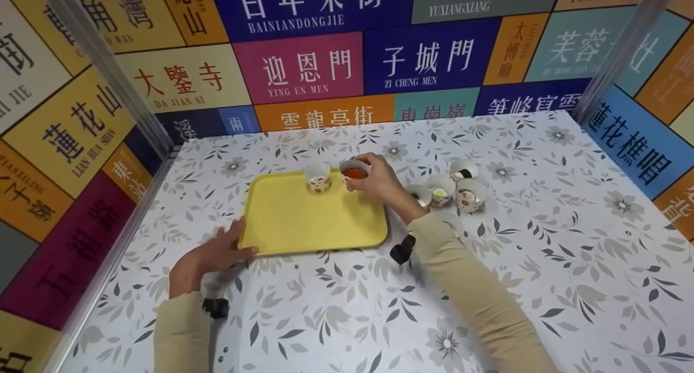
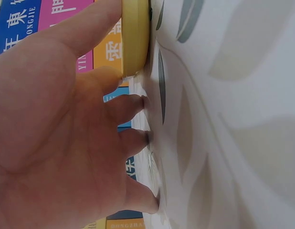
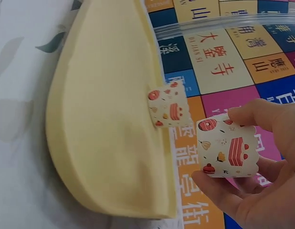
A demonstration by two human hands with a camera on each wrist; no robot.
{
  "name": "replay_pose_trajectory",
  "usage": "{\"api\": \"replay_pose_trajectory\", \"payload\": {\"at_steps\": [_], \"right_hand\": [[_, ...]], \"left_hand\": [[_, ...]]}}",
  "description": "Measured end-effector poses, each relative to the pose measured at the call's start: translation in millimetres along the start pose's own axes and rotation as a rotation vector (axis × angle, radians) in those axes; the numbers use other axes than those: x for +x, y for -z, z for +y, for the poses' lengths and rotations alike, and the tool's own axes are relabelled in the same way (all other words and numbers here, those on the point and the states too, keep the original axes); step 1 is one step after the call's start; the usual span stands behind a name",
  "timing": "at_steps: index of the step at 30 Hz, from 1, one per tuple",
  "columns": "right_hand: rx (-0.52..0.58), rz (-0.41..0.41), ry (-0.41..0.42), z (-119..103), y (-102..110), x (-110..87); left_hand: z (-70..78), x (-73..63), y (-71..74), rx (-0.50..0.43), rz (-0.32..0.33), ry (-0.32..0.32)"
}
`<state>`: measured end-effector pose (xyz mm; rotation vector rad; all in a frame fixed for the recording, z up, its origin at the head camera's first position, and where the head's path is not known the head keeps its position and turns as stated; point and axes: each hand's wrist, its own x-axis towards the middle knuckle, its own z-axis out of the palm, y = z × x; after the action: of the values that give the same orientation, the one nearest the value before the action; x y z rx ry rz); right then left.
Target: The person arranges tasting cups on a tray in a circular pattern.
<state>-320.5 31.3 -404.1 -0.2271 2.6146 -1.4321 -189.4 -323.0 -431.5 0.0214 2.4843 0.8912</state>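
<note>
My right hand holds a small paper baking cup between thumb and fingers, over the far right corner of the yellow tray. Orange-red contents show inside this cup, and its outside is printed with cakes and sweets. Another such cup stands upright on the tray near its far edge, left of the held one. My left hand rests at the near left corner of the tray, its thumb and index finger touching the rim. In the left wrist view, the other fingertips reach down to the tabletop.
Several more paper cups stand close together right of the tray, some with dark or yellow contents; my right forearm partly covers this group. A floral cloth covers the table. Walls with coloured lettered panels rise behind and at both sides.
</note>
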Motion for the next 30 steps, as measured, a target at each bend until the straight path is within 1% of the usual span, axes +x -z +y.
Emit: {"api": "replay_pose_trajectory", "payload": {"at_steps": [6, 9, 12, 18, 21, 30], "right_hand": [[-0.026, -0.02, -0.005, 3, -15, 4.1], [-0.041, -0.039, -0.011, 3, -21, 5.6], [-0.048, -0.063, -0.017, 3, -27, 7.7], [-0.037, -0.096, 0.025, 5, -38, 14.1], [-0.039, -0.101, 0.039, 6, -42, 16.7], [-0.061, -0.11, 0.011, 2, -47, 15.3]], "left_hand": [[2.3, 1.2, -0.9, 0.017, 0.006, 0.029], [2.3, 1.7, -1.8, 0.009, 0.012, 0.056], [2.2, 1.7, -2.0, -0.002, 0.015, 0.068], [-1.4, 1.5, 0.1, 0.001, 0.002, 0.008], [-1.5, 1.1, 0.4, 0.006, -0.001, -0.001], [-1.0, 0.5, 1.1, 0.011, -0.003, -0.029]]}}
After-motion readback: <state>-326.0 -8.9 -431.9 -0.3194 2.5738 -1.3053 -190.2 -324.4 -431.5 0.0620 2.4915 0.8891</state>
